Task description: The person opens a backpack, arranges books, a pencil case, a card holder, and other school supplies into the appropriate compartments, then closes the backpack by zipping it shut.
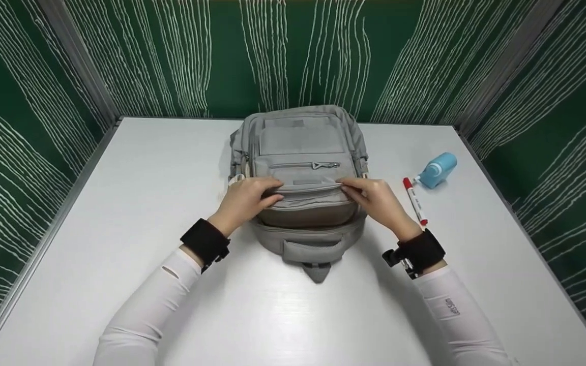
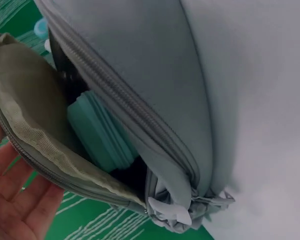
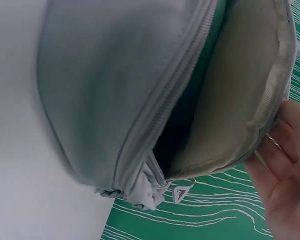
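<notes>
A grey backpack lies on the table with its top handle toward me. Its compartment is unzipped and gapes along the near side. My left hand pinches the left part of the front panel's edge, thumb below and fingers above. On the right part of that edge, my right hand pinches in the same way. Within the compartment, the left wrist view shows a teal ridged box-like item. The tan lining of the panel faces the opening in the right wrist view. Deeper contents are dark.
Right of the backpack lie a white marker with red ends and a light-blue bottle with a pale nozzle. Green walls with white wavy lines border the white table at the back and both sides. A zipper pull dangles from the bag.
</notes>
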The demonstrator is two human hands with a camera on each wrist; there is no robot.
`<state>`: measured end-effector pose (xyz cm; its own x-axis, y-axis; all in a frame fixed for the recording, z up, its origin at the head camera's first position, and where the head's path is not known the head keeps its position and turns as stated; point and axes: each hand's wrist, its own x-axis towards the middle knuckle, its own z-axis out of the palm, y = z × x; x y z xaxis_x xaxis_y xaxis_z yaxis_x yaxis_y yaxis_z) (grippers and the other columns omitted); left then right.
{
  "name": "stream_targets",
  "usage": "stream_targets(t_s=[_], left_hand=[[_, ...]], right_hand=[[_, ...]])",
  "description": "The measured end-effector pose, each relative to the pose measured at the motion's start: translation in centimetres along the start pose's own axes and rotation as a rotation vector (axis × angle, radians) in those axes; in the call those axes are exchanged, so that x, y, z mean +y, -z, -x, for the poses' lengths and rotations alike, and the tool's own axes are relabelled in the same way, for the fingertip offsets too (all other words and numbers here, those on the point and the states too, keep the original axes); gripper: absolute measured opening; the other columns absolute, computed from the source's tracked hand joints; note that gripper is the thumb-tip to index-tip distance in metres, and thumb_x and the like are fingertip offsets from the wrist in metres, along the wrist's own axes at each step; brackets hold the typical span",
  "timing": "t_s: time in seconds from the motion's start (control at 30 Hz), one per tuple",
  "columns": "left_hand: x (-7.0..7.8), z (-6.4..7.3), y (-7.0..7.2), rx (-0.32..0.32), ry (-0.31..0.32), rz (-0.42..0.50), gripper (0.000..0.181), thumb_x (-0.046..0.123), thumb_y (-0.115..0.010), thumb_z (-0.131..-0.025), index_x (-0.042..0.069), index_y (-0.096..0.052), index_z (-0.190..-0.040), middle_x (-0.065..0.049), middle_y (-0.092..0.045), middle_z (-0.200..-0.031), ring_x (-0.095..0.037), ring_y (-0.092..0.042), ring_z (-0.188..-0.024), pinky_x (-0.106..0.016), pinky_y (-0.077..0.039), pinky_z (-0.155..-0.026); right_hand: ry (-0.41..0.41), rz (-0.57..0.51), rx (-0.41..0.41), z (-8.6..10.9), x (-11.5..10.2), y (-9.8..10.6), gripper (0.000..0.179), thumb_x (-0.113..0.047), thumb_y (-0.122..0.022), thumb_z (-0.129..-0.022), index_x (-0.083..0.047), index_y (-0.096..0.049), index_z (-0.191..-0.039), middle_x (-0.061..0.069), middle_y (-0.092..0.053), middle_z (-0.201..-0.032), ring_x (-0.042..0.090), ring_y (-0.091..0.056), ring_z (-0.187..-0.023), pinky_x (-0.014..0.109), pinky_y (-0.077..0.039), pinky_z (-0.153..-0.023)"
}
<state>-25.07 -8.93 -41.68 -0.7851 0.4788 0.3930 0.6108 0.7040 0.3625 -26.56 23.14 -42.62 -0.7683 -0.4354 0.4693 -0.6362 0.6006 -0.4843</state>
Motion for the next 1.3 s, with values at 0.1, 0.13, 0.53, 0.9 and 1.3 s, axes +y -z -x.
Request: stream_targets(t_s=[0.1, 0.13, 0.53, 0.9, 1.3], left_hand=[[0.1, -0.1, -0.3, 0.001, -0.037, -0.038, 0.027, 0.026, -0.068, -0.098, 0.009, -0.076, -0.118, -0.011, -0.078, -0.12, -0.028, -0.074, -0.112, -0.043, -0.061, -0.092], [0.1, -0.1, -0.4, 0.005, -0.048, -0.05, 0.025, 0.026, -0.068, -0.099, 0.01, -0.077, -0.116, -0.01, -0.078, -0.117, -0.028, -0.075, -0.11, -0.043, -0.062, -0.091], [-0.1, 0.4, -0.8, 0.038, -0.107, -0.103, 0.018, 0.025, -0.068, -0.098, 0.012, -0.08, -0.103, -0.004, -0.082, -0.1, -0.025, -0.079, -0.09, -0.041, -0.063, -0.074], [-0.2, 0.2, -0.8, 0.021, -0.07, -0.053, 0.02, 0.025, -0.067, -0.099, 0.011, -0.08, -0.105, -0.006, -0.082, -0.101, -0.027, -0.079, -0.092, -0.042, -0.063, -0.079], [-0.4, 0.3, -0.8, 0.011, -0.062, -0.04, 0.021, 0.026, -0.066, -0.1, 0.012, -0.08, -0.106, -0.006, -0.082, -0.103, -0.025, -0.079, -0.093, -0.04, -0.064, -0.082]], right_hand=[[-0.011, -0.006, -0.031, 0.4, 0.2, -0.2, 0.025, -0.002, -0.067, -0.097, -0.003, -0.075, -0.121, 0.015, -0.076, -0.12, 0.03, -0.074, -0.113, 0.046, -0.06, -0.093], [-0.016, -0.005, -0.039, 0.5, 0.2, -0.2, 0.026, -0.002, -0.067, -0.097, -0.003, -0.075, -0.121, 0.015, -0.076, -0.121, 0.03, -0.073, -0.114, 0.046, -0.06, -0.095], [-0.021, -0.046, -0.092, 1.2, 1.0, -0.2, 0.024, -0.005, -0.072, -0.093, -0.002, -0.076, -0.117, 0.015, -0.077, -0.118, 0.034, -0.073, -0.115, 0.047, -0.058, -0.099], [-0.176, 0.17, -0.14, 1.7, 5.9, 5.1, 0.045, -0.003, -0.07, -0.095, 0.006, -0.06, -0.138, 0.028, -0.062, -0.14, 0.047, -0.063, -0.123, 0.06, -0.048, -0.11], [-0.232, 0.603, -0.251, 2.2, 12.6, 11.3, 0.063, 0.006, -0.068, -0.088, 0.009, -0.046, -0.147, 0.032, -0.046, -0.153, 0.051, -0.032, -0.149, 0.072, -0.024, -0.121]])
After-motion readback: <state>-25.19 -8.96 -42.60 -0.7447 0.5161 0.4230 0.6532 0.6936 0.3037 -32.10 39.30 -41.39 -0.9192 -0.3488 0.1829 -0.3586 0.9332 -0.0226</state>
